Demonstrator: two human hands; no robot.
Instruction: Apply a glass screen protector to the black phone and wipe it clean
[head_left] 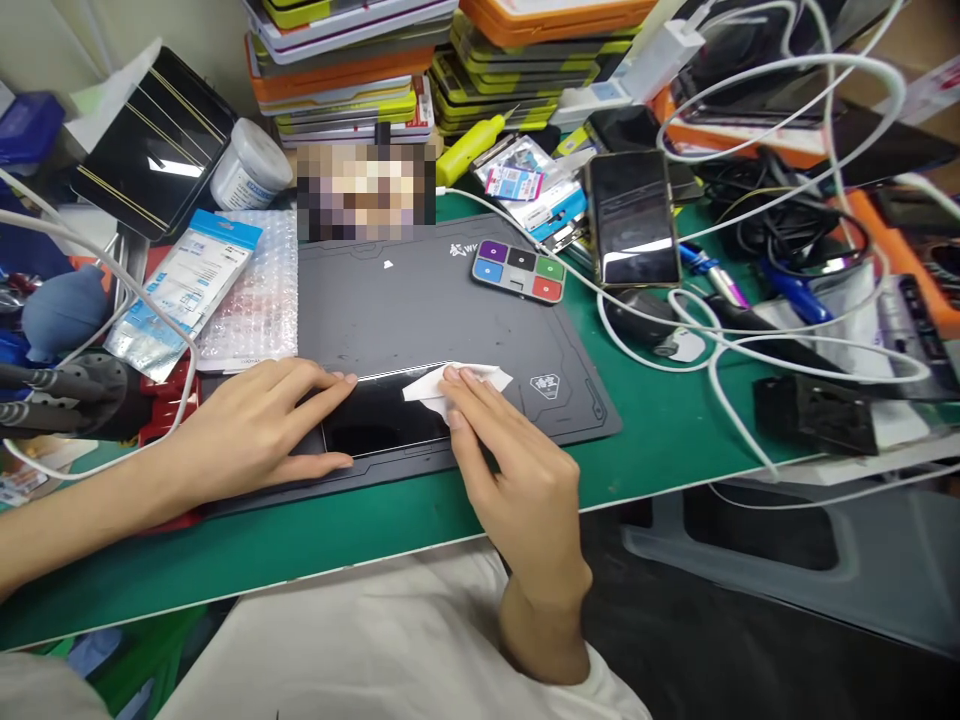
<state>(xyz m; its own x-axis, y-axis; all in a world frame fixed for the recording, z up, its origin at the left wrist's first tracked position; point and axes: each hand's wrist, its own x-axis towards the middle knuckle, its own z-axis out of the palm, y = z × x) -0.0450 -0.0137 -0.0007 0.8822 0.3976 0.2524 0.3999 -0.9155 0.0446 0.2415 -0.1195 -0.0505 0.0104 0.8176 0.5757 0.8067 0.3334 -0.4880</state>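
A dark phone or screen panel (382,415) lies flat on the grey work mat (360,310), near its front edge. My left hand (259,430) is at the panel's left end, thumb and index finger apart along its two long edges. On the right, my right hand (517,470) presses a folded white wipe (427,388) onto the panel's glossy face, fingertips together on the cloth. Part of the wipe and the panel's right end are hidden under that hand.
A coloured magnetic tray (519,270) sits on the mat's upper right. Beyond it are another phone (634,220) and looping white cables (720,350). Bubble wrap (259,290), a blue packet (187,285) and a white jar (251,165) stand left. Stacked cases (345,60) line the back.
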